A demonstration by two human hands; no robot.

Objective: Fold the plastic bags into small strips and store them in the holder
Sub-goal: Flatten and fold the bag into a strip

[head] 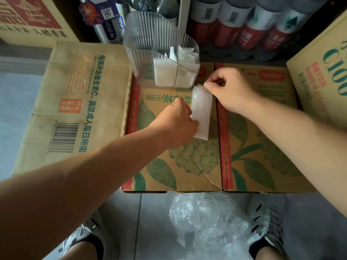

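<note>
Left hand (176,121) pinches near-left edge of folded bag strip (202,113), fingers curled. Right hand (230,91) pinches strip's far corner between thumb and forefinger. Strip lies flat on cardboard box (187,166) surface between hands, just in front of clear ribbed holder (142,53) containing folded strips (165,74). Loose bags (206,222) on floor (154,222).

This looks like a stockroom or a shop's storage corner. Printed cardboard drink cartons (180,162) lie side by side on a grey tiled floor (16,102). A red-printed carton (32,17) stands far left and a yellow carton (323,59) on the right, and shrink-wrapped packs of bottled drinks (253,25) are stacked along the far side
</note>
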